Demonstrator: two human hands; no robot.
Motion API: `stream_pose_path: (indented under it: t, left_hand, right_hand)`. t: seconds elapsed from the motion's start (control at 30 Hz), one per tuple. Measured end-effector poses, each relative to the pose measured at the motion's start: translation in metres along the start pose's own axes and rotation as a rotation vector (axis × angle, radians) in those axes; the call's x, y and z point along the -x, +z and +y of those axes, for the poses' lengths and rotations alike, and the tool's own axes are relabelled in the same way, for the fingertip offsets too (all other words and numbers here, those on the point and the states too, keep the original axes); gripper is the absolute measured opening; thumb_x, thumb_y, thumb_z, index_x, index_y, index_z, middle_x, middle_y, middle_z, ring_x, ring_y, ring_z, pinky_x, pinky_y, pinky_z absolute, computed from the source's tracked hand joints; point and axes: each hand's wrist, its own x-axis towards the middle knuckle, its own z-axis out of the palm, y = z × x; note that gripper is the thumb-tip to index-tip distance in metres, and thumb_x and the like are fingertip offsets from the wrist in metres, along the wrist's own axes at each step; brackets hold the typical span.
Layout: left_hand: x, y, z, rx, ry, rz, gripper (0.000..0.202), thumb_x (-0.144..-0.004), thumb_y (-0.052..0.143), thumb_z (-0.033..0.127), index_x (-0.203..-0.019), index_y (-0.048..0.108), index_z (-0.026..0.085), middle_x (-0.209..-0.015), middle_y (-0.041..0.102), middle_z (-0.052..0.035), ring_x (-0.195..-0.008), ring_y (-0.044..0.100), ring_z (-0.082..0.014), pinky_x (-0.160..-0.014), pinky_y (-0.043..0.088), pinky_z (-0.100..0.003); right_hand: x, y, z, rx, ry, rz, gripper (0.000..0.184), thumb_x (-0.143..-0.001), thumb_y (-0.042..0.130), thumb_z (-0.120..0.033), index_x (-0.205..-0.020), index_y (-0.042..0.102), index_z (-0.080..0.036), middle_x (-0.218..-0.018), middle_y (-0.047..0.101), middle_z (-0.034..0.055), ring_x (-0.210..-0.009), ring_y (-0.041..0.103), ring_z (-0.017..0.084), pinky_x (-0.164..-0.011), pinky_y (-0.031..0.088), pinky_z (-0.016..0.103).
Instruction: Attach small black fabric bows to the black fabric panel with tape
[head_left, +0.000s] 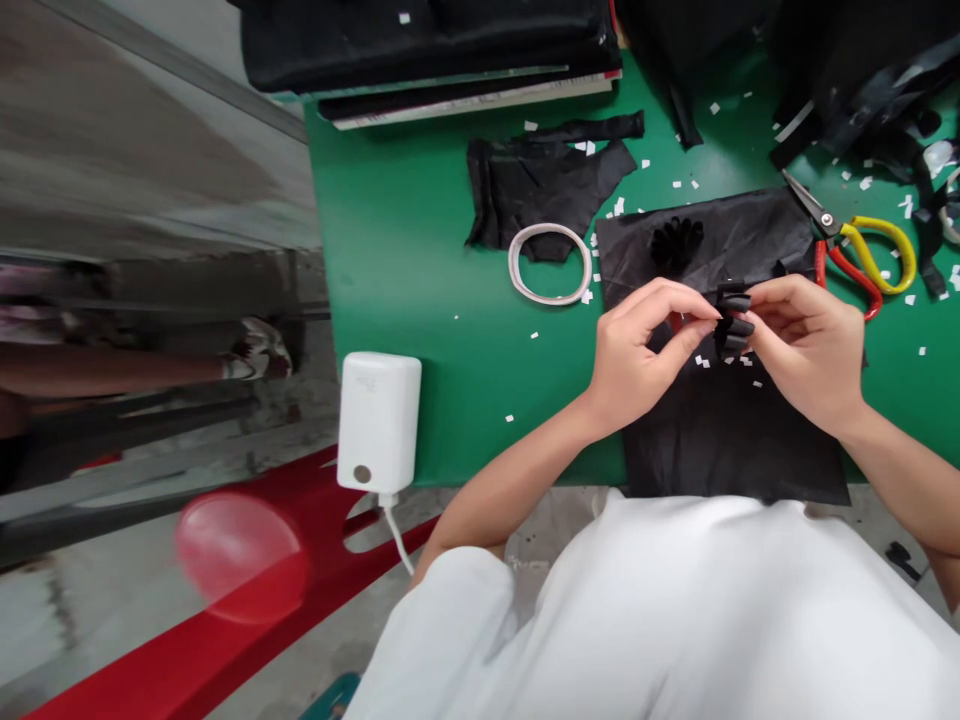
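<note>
Between my two hands is a small piece made of looped black ribbon (732, 330). My left hand (641, 345) pinches its left side between thumb and fingertips. On the other side my right hand (810, 345) grips it the same way, with the curled fingers partly hiding it. Both hands are above a black fabric sheet (731, 430) that reaches over the table's front edge. Just beyond them a black looped rosette (676, 245) lies on the sheet. Scissors (855, 235) with one yellow and one red handle lie beside my right hand, blades partly apart.
The green table (450, 320) carries a roll of white tape (550, 264), black fabric scraps (544, 185) and scattered white paper bits. A white power bank (379, 420) with a cable sits at the left edge. Folded black cloth (427, 45) lies at the back. A red stool (300, 560) stands lower left.
</note>
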Motion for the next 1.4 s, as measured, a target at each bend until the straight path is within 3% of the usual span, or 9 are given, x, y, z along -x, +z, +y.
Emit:
stream_pose_path:
  t: [0.23,0.43,0.67,0.8,1.07,1.4]
  left_hand:
    - [-0.0002,-0.0004,0.0038,-0.071,0.096,-0.021,0.005,-0.089,0.066,0.015,-0.088,0.070,0.018,-0.086,0.073,-0.0028,-0.077,0.067,-0.0098,-0.068,0.051,-0.020]
    - [0.0021,-0.0007,0.0036,-0.022,-0.049,-0.022,0.008,-0.090,0.067,0.025,-0.093,0.068,0.018,-0.087,0.073,-0.0019,-0.073,0.065,-0.0095,-0.070,0.053,-0.021]
    - [-0.0013,-0.0029,0.0043,-0.020,-0.045,-0.071,0.005,-0.089,0.067,0.022,-0.087,0.069,0.018,-0.086,0.072,-0.0024,-0.076,0.063,-0.0105,-0.069,0.051,-0.022]
    - [-0.0001,-0.0011,0.0016,0.047,-0.143,-0.054,0.006,-0.088,0.067,0.023,-0.087,0.070,0.018,-0.089,0.069,-0.0032,-0.077,0.062,-0.0108,-0.068,0.051,-0.022]
    - [0.0018,0.0012,-0.0011,0.152,-0.287,0.001,0.012,-0.086,0.072,0.028,-0.082,0.072,0.017,-0.085,0.070,-0.0026,-0.077,0.064,-0.0109,-0.069,0.052,-0.022]
    - [-0.0006,0.0018,-0.0027,0.254,-0.384,-0.001,0.014,-0.079,0.079,0.029,-0.080,0.074,0.016,-0.086,0.074,-0.0024,-0.080,0.070,-0.0121,-0.072,0.056,-0.023]
  right_hand:
    - [-0.0003,-0.0008,0.0019,0.134,-0.149,0.036,0.010,-0.082,0.067,-0.016,-0.085,0.067,-0.026,-0.077,0.074,-0.0024,-0.063,0.070,0.014,-0.060,0.061,0.025]
    - [0.0001,-0.0011,0.0019,0.238,-0.186,0.065,0.004,-0.085,0.067,-0.022,-0.084,0.068,-0.026,-0.077,0.075,-0.0009,-0.063,0.070,0.015,-0.061,0.061,0.026]
    - [0.0002,-0.0006,-0.0022,0.061,-0.029,0.000,0.003,-0.083,0.069,-0.021,-0.085,0.068,-0.024,-0.076,0.073,-0.0019,-0.064,0.070,0.014,-0.062,0.061,0.026]
    - [0.0009,0.0006,-0.0011,0.045,0.012,0.007,0.004,-0.082,0.072,-0.024,-0.085,0.069,-0.024,-0.076,0.073,-0.0012,-0.063,0.069,0.015,-0.059,0.061,0.027]
    - [0.0024,0.0029,-0.0004,0.063,-0.073,0.004,0.005,-0.083,0.071,-0.020,-0.085,0.070,-0.024,-0.073,0.072,-0.0021,-0.059,0.069,0.013,-0.056,0.060,0.024]
    - [0.0055,0.0034,0.0007,0.111,-0.190,0.009,0.007,-0.086,0.069,-0.020,-0.090,0.070,-0.027,-0.084,0.075,-0.0009,-0.067,0.072,0.015,-0.064,0.062,0.027]
